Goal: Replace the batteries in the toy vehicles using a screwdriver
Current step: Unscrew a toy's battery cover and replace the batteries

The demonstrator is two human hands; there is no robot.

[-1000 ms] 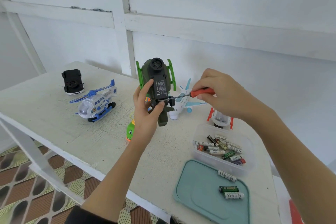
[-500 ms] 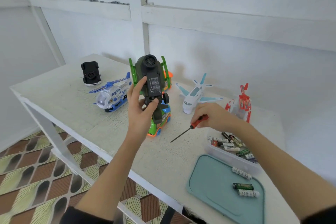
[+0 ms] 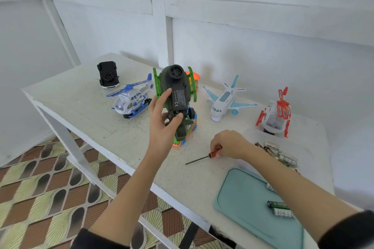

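My left hand (image 3: 162,121) grips a dark green toy helicopter (image 3: 175,91) held up above the white table (image 3: 81,95), its black underside and battery cover facing me. My thumb lies across the lower end of the cover. My right hand (image 3: 228,143) is down at the tabletop and holds the red handle of a small screwdriver (image 3: 204,156), whose shaft lies on the table and points left. A clear tub of batteries (image 3: 283,155) sits just right of that hand, partly hidden by my forearm.
On the table stand a blue-white helicopter (image 3: 131,101), an overturned black car (image 3: 108,75), a white airplane (image 3: 224,101), a red-white helicopter (image 3: 275,115) and a green-orange vehicle (image 3: 185,133). A teal lid (image 3: 242,198) at the near right holds loose batteries (image 3: 280,208).
My right hand has taken the screwdriver away from the green helicopter's underside and lowered it to the table. The left hand still holds the toy up.
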